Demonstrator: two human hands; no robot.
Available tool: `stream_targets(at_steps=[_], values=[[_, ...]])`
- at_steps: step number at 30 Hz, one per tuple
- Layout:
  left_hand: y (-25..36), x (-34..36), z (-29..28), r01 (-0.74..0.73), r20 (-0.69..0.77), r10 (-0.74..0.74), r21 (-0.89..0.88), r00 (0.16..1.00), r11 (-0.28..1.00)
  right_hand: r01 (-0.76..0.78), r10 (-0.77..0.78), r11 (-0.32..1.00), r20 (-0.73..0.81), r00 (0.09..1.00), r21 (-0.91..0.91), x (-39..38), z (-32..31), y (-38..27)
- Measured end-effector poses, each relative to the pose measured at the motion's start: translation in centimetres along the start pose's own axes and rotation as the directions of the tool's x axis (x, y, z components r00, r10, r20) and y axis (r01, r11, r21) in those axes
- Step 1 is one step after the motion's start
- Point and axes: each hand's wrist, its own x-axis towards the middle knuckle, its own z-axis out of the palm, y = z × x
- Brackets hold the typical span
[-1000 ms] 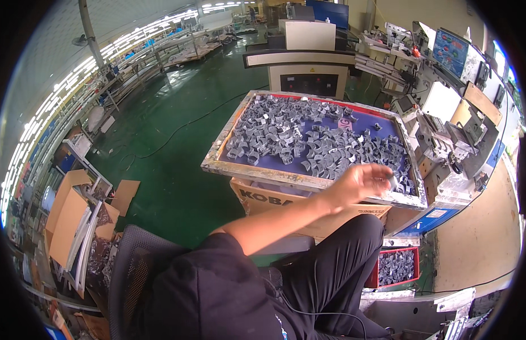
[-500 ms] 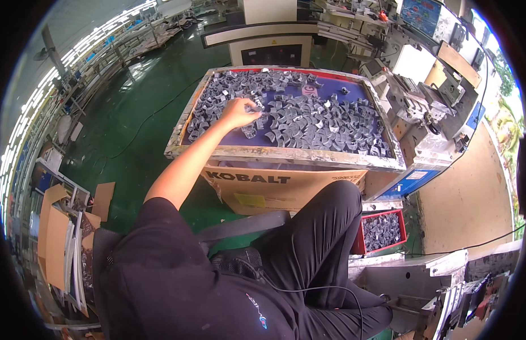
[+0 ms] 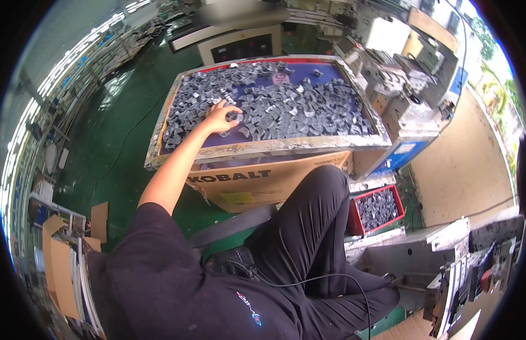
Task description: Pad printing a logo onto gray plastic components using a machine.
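Note:
A wide, shallow tray with a worn pale rim (image 3: 263, 148) and a blue bed rests on a cardboard box (image 3: 263, 181) in front of my knees. Several small dark grey moulded parts (image 3: 297, 110) lie strewn over it. My left hand (image 3: 220, 118) reaches out over the tray's left-centre. Its fingers are curled down and pinched on one of the grey parts at the edge of a bare blue patch. My right hand is out of sight.
A red crate (image 3: 352, 218) holding more grey parts sits on the floor by my right leg. A grey machine (image 3: 399, 73) stands right of the tray and a control cabinet (image 3: 240, 45) behind it. Flattened cardboard (image 3: 56, 266) is stacked at lower left on the green floor (image 3: 115, 147).
A second ago my hand was at the tray's right near edge. It has swung across to the left-centre, and my head has tilted down over the tray.

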Motion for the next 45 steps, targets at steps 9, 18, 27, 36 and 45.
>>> stream_targets(at_steps=[9,18,27,36,45], values=[[-0.8,2.0,1.0,-0.308,-0.041,0.309,0.046,0.950,0.950,-0.314,0.290,0.944,-0.709,0.643,0.101,-0.7,2.6,-7.4],[-4.1,4.8,-2.4,-0.507,-0.087,0.598,0.442,0.797,0.740,-0.511,-0.016,0.859,-0.998,-0.059,0.016,4.3,0.7,-6.9],[20.3,2.7,6.1,-0.742,-0.087,0.737,-0.063,0.671,0.668,-0.972,-0.318,-0.109,-0.934,-0.162,0.206,-7.5,2.9,-8.5],[46.2,-10.9,8.7,-0.929,-0.205,0.953,-0.341,0.221,0.142,-0.952,-0.116,-0.236,-0.978,-0.171,0.195,-6.8,6.8,-7.5],[58.9,-24.5,5.9,-0.673,-0.452,0.892,-0.667,0.026,-0.319,-0.991,-0.293,-0.062,-0.947,0.128,-0.114,0.9,8.5,-8.5]])
